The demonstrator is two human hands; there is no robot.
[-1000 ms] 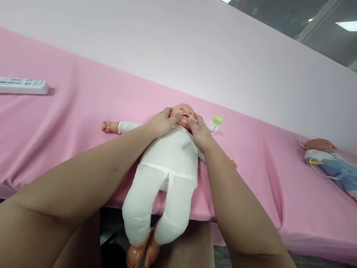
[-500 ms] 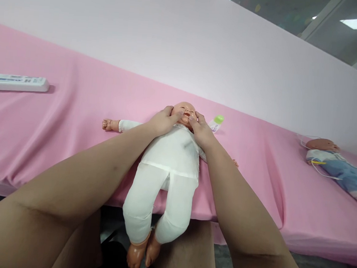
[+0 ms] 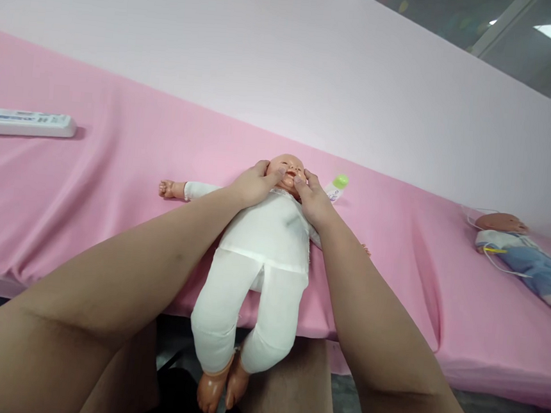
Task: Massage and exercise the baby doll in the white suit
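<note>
A baby doll (image 3: 266,231) with a white cloth body lies on its back, its head away from me and its feet hanging over the near edge. My left hand (image 3: 257,184) cups one side of the doll's head, the thumb on its cheek beside the mouth. On the other side, my right hand (image 3: 314,196) holds the head the same way, thumb on the opposite cheek. Both sets of fingers curl round behind the head and are partly hidden. Just beyond my right hand lies a small white bottle with a green cap (image 3: 339,182).
A pink sheet (image 3: 131,142) covers the long surface against a pale wall (image 3: 222,47). At the far left lies a white device with a label (image 3: 32,123). On the right is a second doll (image 3: 527,251) in blue and white clothes, with thin tubing around it.
My hands stay on the doll's head with the thumbs at its cheeks. The view has shifted slightly; otherwise things keep their places.
</note>
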